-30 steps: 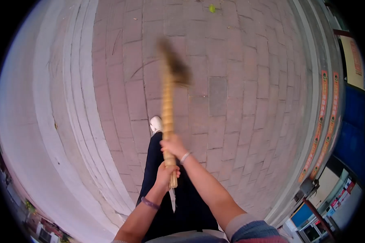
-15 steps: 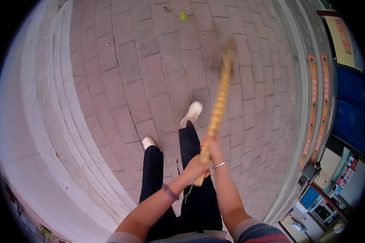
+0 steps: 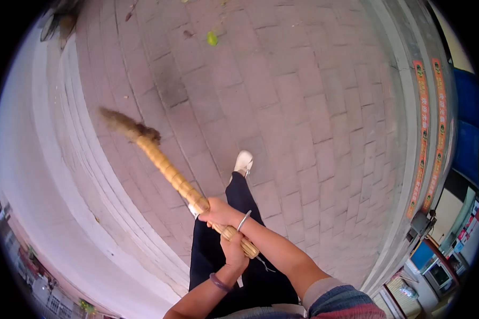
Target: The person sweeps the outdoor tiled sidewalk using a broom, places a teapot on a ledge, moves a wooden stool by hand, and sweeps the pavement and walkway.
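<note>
A long broom [image 3: 173, 174] with a yellow, ringed handle slants from the lower middle up to the left. Its brown bristle head is over the brick paving at the left and is smeared by motion. My right hand [image 3: 219, 212], with a silver bangle at the wrist, is closed round the middle of the handle. Below it, my left hand [image 3: 234, 251], with a dark bracelet, grips the handle near its butt end, where a thin string hangs. Whether the bristles touch the ground I cannot tell.
A green leaf [image 3: 212, 38] lies on the brick paving [image 3: 282, 106] ahead, with small bits of litter about. Pale steps or a kerb [image 3: 90, 159] run along the left. On the right are a kerb with orange printed strips [image 3: 423, 122] and a shopfront.
The broom has swung from upper right across to the left, both hands moving with it and keeping hold. The leaf shows lower and further left.
</note>
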The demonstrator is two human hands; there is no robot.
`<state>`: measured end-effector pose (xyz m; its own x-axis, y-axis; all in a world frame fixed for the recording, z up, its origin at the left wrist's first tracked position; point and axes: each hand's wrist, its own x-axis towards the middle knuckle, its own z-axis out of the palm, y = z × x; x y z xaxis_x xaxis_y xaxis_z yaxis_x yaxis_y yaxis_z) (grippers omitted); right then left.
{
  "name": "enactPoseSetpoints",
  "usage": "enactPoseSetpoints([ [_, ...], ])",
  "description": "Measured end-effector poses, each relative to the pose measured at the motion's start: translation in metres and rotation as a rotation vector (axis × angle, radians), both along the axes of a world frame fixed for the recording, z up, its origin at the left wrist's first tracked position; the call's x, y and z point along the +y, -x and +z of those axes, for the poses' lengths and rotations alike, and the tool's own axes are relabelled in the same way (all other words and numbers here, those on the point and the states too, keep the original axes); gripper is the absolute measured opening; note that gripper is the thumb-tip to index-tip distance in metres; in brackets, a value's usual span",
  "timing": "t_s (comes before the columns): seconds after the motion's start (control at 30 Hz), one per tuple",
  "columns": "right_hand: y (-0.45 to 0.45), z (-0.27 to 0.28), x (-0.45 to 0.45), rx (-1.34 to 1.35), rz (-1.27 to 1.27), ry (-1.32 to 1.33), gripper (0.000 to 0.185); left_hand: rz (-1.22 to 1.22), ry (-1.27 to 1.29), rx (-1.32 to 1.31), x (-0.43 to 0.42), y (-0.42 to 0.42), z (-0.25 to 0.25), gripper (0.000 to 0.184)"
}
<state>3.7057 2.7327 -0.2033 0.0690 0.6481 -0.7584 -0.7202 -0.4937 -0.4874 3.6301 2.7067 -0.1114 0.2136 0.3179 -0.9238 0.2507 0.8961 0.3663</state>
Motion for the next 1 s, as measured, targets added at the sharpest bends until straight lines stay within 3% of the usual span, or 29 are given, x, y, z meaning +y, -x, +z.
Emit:
enactPoseSetpoints([
  [0.03, -0.020, 0.017, -0.005, -0.056, -0.034, 0.015, 0.028, 0.040, 0.032, -0.048, -0.007, -0.010, 0.005, 0.023],
  [0.1, -0.056, 0.053, -0.028, -0.160, -0.110, 0.052, 0.030, -0.156, 0.116, -0.137, -0.018, -0.020, 0.008, 0.023],
  [0.17, -0.067, 0.046, -0.071, -0.279, -0.309, 0.241, 0.031, -0.357, 0.214, -0.202, -0.032, -0.032, 0.001, 0.022],
  [0.23, -0.100, 0.044, -0.111, -0.220, -0.538, 0.326, 0.023, -0.521, 0.352, -0.285, -0.043, -0.069, -0.010, 0.022],
  [0.3, -0.121, 0.002, -0.165, -0.289, -0.648, 0.562, 0.015, -0.724, 0.472, -0.336, -0.047, -0.121, -0.020, 0.021],
  [0.4, -0.185, -0.015, -0.222, -0.303, -0.883, 0.653, 0.013, -1.123, 0.576, -0.366, -0.075, -0.194, -0.079, 0.020],
  [0.47, -0.218, -0.034, -0.241, -0.222, -0.971, 0.694, 0.014, -1.196, 0.739, -0.321, -0.096, -0.245, -0.110, 0.020],
  [0.53, -0.238, -0.063, -0.254, -0.093, -0.991, 0.746, 0.014, -1.068, 0.729, -0.339, -0.094, -0.256, -0.126, 0.020],
  [0.6, -0.223, -0.094, -0.227, -0.371, -0.676, 0.800, 0.016, -0.885, 0.640, -0.286, -0.074, -0.239, -0.128, 0.019],
  [0.63, -0.206, -0.086, -0.197, -0.480, -0.512, 0.690, 0.015, -0.769, 0.549, -0.233, -0.054, -0.211, -0.118, 0.020],
  [0.7, -0.188, -0.052, -0.128, -0.248, -0.349, 0.463, 0.013, -0.478, 0.407, -0.116, -0.038, -0.153, -0.086, 0.017],
  [0.73, -0.156, -0.073, -0.104, -0.442, -0.243, 0.361, 0.018, -0.353, 0.378, -0.087, -0.037, -0.135, -0.073, 0.018],
  [0.8, -0.160, -0.039, -0.062, -0.453, 0.115, 0.172, 0.018, -0.076, 0.277, -0.188, -0.041, -0.125, -0.056, 0.024],
  [0.83, -0.161, -0.030, -0.048, -0.254, 0.071, 0.065, 0.021, 0.015, 0.165, -0.068, -0.044, -0.153, -0.033, 0.030],
  [0.93, -0.167, 0.009, -0.041, -0.306, 0.282, -0.066, 0.025, 0.077, 0.142, -0.090, -0.047, -0.157, -0.003, 0.034],
  [1.0, -0.177, 0.033, -0.066, -0.344, 0.093, -0.006, 0.029, -0.065, 0.144, -0.119, -0.061, -0.147, 0.002, 0.029],
])
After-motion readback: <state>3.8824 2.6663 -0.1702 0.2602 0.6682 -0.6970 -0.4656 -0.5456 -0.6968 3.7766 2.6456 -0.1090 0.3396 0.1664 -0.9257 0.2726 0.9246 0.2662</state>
